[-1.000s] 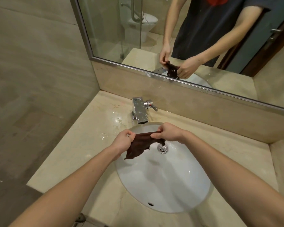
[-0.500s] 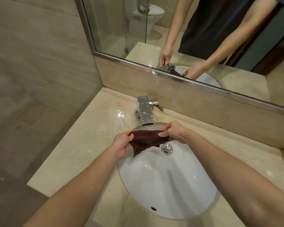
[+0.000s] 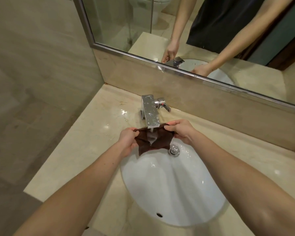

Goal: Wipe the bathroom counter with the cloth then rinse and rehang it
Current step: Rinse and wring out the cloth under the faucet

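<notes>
"Both hands pinch the dark brown cloth (image 3: pixel 153 142) — left hand (image 3: pixel 128 139) on one edge, right hand (image 3: pixel 180 130) on the other — stretched under the running faucet (image 3: pixel 150 113), over the sink (image 3: pixel 177 193)."

"How far along?"

"Rinsing, I'd judge. Since the counter (image 3: pixel 92 142) looks wet, wiping seems done — wringing and rehanging are left."

"Any brand or writing?"

"None I can read."
</notes>
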